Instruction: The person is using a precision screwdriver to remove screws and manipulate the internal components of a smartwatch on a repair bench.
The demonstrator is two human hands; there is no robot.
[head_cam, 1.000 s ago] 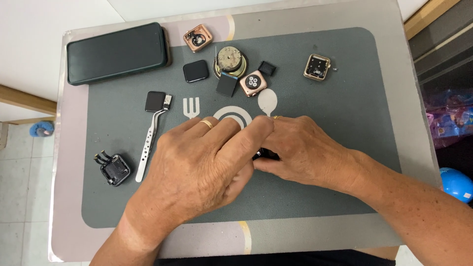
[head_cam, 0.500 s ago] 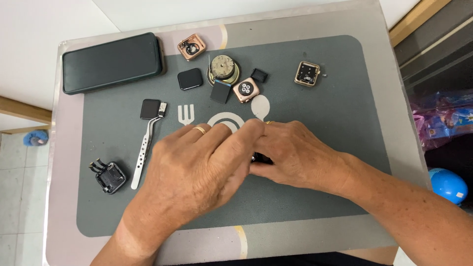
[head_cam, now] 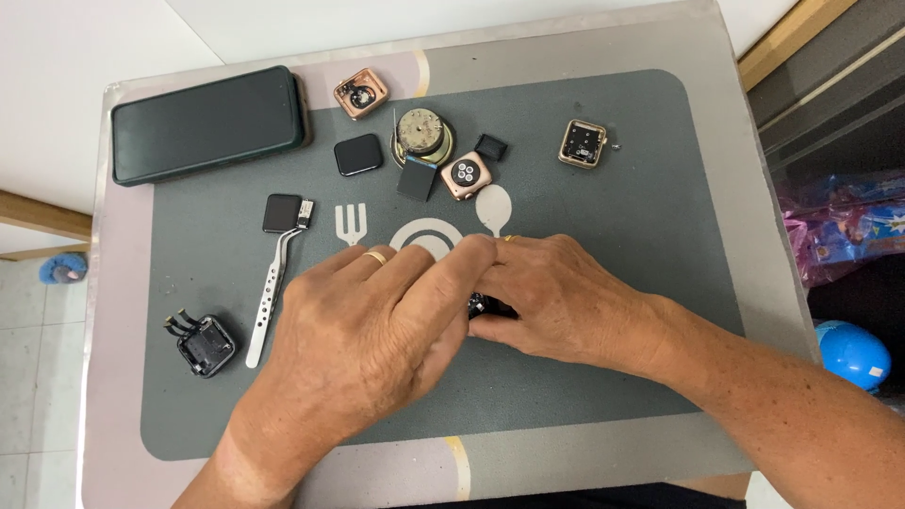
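Two hands meet over the middle of the mat (head_cam: 584, 123): the left hand (head_cam: 363, 330) and the right hand (head_cam: 566, 302), fingers curled together around a small dark part (head_cam: 483, 305). Only a black sliver of it shows between them, low against the mat; its shape cannot be told. Both hands seem to pinch it, though the left's grip is mostly hidden.

Grey with white fork-and-spoon marks, the mat lies on a small table (head_cam: 735, 264). On it sit tweezers (head_cam: 269, 297), a black case (head_cam: 205, 345) with cables, a square screen (head_cam: 358, 154), two rose-gold watch bodies (head_cam: 361, 93) (head_cam: 466, 176), a round movement (head_cam: 420, 135) and a gold case (head_cam: 582, 143). A phone (head_cam: 207, 123) lies at the far left corner. Pale floor shows at left, a blue ball (head_cam: 853, 353) at right.

Against half a second ago, hands and part keep the same pose; only the view has shifted slightly.
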